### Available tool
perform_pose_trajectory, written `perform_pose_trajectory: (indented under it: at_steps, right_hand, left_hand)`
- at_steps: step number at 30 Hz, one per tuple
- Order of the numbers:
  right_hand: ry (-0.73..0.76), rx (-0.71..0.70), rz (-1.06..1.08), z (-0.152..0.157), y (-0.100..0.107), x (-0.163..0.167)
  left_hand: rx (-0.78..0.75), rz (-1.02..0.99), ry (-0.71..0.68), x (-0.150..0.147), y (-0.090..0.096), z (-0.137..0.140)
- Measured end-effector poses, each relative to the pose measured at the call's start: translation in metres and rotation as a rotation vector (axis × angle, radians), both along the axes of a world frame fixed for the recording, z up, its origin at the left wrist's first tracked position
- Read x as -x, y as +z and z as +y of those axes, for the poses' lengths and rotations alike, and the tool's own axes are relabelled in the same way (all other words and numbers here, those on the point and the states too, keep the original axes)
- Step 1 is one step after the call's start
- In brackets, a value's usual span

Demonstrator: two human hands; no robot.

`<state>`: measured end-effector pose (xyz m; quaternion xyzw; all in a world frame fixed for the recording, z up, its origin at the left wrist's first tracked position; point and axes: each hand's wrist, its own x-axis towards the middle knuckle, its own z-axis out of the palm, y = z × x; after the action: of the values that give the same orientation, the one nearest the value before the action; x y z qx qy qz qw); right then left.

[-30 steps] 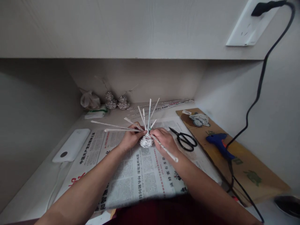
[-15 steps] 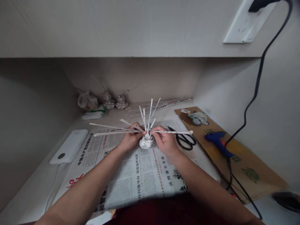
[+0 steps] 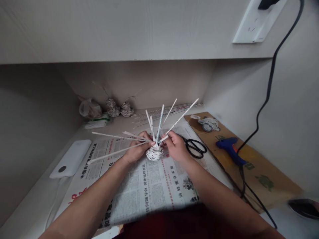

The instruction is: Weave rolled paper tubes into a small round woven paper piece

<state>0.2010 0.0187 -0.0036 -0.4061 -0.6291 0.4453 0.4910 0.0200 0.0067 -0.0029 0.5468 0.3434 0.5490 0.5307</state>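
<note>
A small round woven paper piece (image 3: 155, 153) sits between my hands above the newspaper, with several rolled paper strips fanning out of its top. My left hand (image 3: 138, 148) is closed at its left side, pinching strips that stick out to the left. On the other side, my right hand (image 3: 175, 145) pinches a paper strip (image 3: 183, 116) close to its base; this strip slants up and to the right. Where the strips enter the weave is partly hidden by my fingers.
Black scissors (image 3: 195, 147) lie right of my right hand. A blue glue gun (image 3: 231, 149) rests on cardboard (image 3: 259, 176), its cord running up to a wall socket (image 3: 259, 23). Left is a white power bank (image 3: 71, 158). Behind stand two woven gourd shapes (image 3: 127, 109) and loose paper strips (image 3: 169, 111).
The strip in my right hand has swung from level to slanting up and right. A strip on the left now points lower. The view has shifted slightly.
</note>
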Motion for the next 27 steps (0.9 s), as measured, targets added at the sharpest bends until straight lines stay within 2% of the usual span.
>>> perform_pose_trajectory:
  at_steps: [2,8,14,18,23,27]
  right_hand:
    - [0.038,0.050,0.046,0.003,-0.002,0.000]
    - [-0.003,-0.041,0.000,0.001,0.001,-0.001]
    - [0.059,0.255,0.152,0.007,-0.006,0.004]
    - [0.045,0.358,0.195,0.007,-0.002,0.004]
    - [0.080,0.365,0.245,-0.001,0.013,0.002]
    - [0.127,0.326,0.264,-0.004,0.017,0.003]
  left_hand:
    - [-0.005,0.030,-0.024,0.001,0.001,-0.001]
    - [-0.121,0.223,-0.038,0.003,0.006,-0.005]
    - [-0.256,0.383,-0.068,0.009,-0.002,-0.005]
    - [-0.258,0.440,-0.084,0.008,0.005,-0.007]
    - [-0.242,0.431,-0.057,0.005,0.010,-0.009]
    - [-0.261,0.460,0.023,0.005,0.009,-0.009]
